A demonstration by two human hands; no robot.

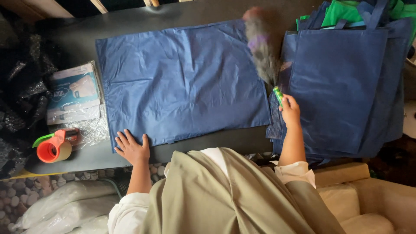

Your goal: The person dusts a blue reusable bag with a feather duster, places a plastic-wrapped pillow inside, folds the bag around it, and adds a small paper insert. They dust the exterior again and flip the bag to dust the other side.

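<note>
on the dark table (182,13) our left hand (132,148), fingers spread, pins the flat blue bag (182,82) at seven o'clock; our right hand (289,110) grips a duster (262,50) at three o'clock, mid-sweep. we judge dusting underway; the next stroke needs the bag kept taut.

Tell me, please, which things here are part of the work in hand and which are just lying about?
In use:
- flat dark blue fabric bag, pinned by the left hand
- grey feather duster with green handle, gripped by the right hand
- stack of blue fabric bags

Lying about:
- orange tape dispenser
- pale blue box
- black plastic wrap
</note>
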